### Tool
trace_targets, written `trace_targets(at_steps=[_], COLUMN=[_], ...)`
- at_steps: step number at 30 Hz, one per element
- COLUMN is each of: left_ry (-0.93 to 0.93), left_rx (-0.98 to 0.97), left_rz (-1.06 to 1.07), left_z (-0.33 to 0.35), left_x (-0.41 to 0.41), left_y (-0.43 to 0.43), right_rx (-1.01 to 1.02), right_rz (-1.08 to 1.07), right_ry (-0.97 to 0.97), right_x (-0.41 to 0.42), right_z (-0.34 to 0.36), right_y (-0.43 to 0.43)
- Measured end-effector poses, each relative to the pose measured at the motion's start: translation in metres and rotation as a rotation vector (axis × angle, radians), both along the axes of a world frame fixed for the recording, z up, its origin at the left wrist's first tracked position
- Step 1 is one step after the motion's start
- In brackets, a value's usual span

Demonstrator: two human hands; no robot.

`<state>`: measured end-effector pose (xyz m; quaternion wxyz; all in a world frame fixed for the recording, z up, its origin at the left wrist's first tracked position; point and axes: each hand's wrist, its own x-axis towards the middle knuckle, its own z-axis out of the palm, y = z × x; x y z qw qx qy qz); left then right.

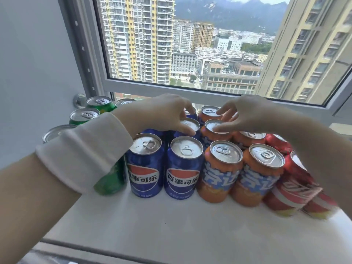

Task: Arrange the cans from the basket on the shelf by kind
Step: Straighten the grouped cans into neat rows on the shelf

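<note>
We grip the second-row blue can (189, 125) by its rim with the left hand (165, 113), fingers curled over the lid. The can is at 4 o'clock from the palm. Our right hand (247, 115) pinches the second-row orange can (216, 127), thumb across its lid. That can is at 8 o'clock from the hand. Both stand upright on the white shelf (171, 225). Green cans (83, 115) are at 9 o'clock of the pack, red cans (297, 189) at 3 o'clock.
</note>
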<state>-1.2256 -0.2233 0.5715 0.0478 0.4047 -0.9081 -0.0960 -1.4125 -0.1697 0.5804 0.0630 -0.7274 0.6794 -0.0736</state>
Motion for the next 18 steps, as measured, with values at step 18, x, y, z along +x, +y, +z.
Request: trace_targets(at_steps=[18], left_ry=[-0.113], left_rx=[0.038], left_rz=[-0.011], left_z=[0.013], left_x=[-0.025], left_y=[-0.062], right_rx=[0.046], right_rz=[0.045], right_ry=[-0.109], right_x=[-0.006], right_z=[-0.002], right_y=[-0.066])
